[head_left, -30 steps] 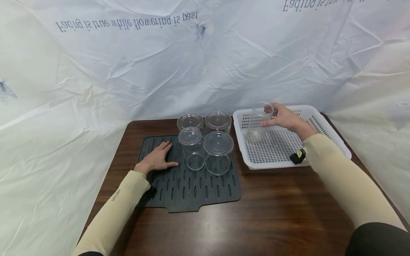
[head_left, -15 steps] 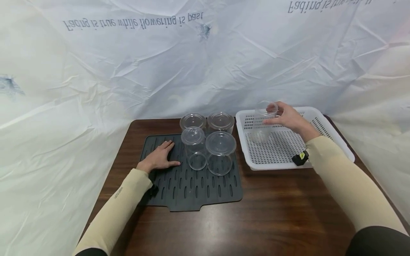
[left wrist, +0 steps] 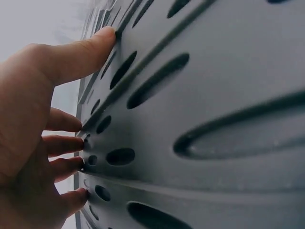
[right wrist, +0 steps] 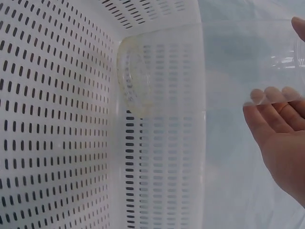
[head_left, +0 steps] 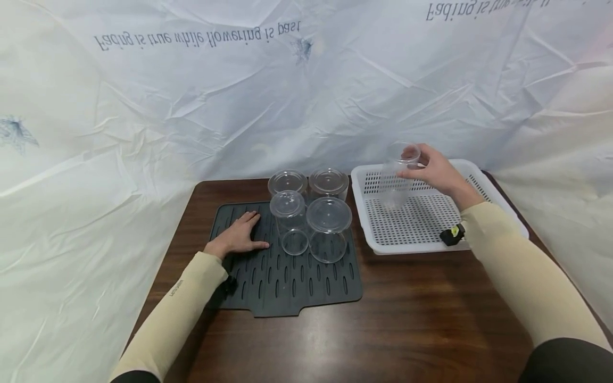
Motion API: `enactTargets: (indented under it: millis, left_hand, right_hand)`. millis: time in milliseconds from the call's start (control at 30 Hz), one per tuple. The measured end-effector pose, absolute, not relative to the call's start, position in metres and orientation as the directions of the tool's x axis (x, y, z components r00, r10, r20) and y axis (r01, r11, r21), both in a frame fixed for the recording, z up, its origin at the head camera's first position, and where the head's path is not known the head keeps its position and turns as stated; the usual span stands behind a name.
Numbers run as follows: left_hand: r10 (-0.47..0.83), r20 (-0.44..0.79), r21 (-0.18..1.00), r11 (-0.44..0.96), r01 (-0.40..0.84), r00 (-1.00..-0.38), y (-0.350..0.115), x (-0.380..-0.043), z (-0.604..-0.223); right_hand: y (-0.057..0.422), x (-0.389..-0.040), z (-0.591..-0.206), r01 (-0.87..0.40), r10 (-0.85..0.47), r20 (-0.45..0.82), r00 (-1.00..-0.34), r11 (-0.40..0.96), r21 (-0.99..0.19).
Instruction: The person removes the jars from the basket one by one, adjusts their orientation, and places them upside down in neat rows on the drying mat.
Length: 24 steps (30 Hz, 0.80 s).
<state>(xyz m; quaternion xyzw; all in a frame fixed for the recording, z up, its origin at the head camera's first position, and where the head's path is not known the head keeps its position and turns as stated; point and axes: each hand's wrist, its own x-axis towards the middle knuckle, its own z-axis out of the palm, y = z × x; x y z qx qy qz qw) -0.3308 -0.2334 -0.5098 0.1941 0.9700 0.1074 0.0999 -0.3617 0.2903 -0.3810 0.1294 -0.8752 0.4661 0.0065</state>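
My right hand [head_left: 438,171] grips a tall clear plastic jar [head_left: 396,178] near its top, over the left part of a white perforated basket [head_left: 402,248]. In the right wrist view the fingertips press the side of the jar [right wrist: 228,67], whose far end reaches down inside the basket wall. On a dark grey ridged mat [head_left: 282,298] rests my left hand [head_left: 237,236], fingers spread and touching its surface. Just right of that hand stand a narrow clear lidded jar [head_left: 292,229] and a wider one [head_left: 328,234].
Behind the two front jars stand two more clear lidded jars, a left one [head_left: 287,182] and a right one [head_left: 329,182]. Mat and basket lie on a dark brown wooden table [head_left: 383,319]. A white printed sheet [head_left: 239,106] hangs behind.
My right hand has lifted the clear jar upward and slightly right over the basket. My left hand stays on the mat, and the lidded jars keep their places.
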Motion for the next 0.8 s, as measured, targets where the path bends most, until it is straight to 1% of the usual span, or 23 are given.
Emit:
enactTargets:
  millis: [133, 233, 333, 433, 500, 633, 800]
  left_hand:
    - [0.427, -0.134, 0.304, 0.877, 0.373, -0.894, -0.234, -0.331, -0.498]
    - [0.461, -0.099, 0.368, 0.840, 0.398, -0.882, -0.237, -0.331, -0.482]
    - [0.476, -0.032, 0.428, 0.801, 0.418, -0.879, -0.241, -0.331, -0.463]
    - [0.472, 0.063, 0.485, 0.756, 0.440, -0.880, -0.243, -0.329, -0.444]
    - [0.462, 0.125, 0.498, 0.736, 0.458, -0.878, -0.242, -0.328, -0.433]
    - [0.463, 0.224, 0.461, 0.725, 0.512, -0.857, -0.237, -0.329, -0.414]
    - [0.460, 0.299, 0.448, 0.706, 0.549, -0.836, -0.230, -0.329, -0.394]
  right_hand:
    - [0.291, -0.359, -0.374, -0.262, -0.202, 0.178, -0.963, 0.549, -0.794]
    - [0.290, -0.357, -0.368, -0.291, -0.184, 0.226, -0.957, 0.558, -0.777]
    - [0.286, -0.355, -0.359, -0.326, -0.174, 0.276, -0.945, 0.554, -0.766]
    - [0.282, -0.353, -0.351, -0.344, -0.170, 0.301, -0.938, 0.547, -0.763]
    - [0.278, -0.351, -0.345, -0.357, -0.170, 0.317, -0.933, 0.554, -0.753]
    - [0.272, -0.349, -0.336, -0.386, -0.173, 0.355, -0.919, 0.586, -0.712]
    - [0.262, -0.347, -0.327, -0.440, -0.179, 0.429, -0.886, 0.619, -0.650]
